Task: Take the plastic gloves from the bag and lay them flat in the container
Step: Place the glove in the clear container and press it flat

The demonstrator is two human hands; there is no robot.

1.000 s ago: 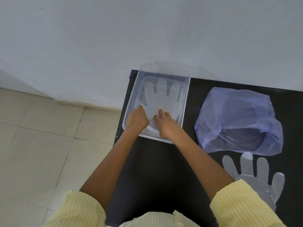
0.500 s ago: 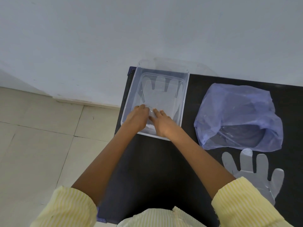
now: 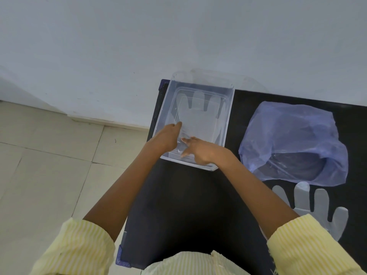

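My left hand (image 3: 165,138) pinches the near left edge of the plastic glove (image 3: 195,118) lying flat in the clear container (image 3: 228,116), while my right hand (image 3: 200,150) rests beside it, fingers loosely spread. On the desk (image 3: 178,205), another glove (image 3: 315,205) lies just before the blue bag (image 3: 292,139).

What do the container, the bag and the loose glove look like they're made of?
Container: clear rigid plastic, glossy; the table shows through.
Bag: thin bluish translucent film, crinkled.
Loose glove: thin, milky plastic film, probably polyethylene, lying flat.
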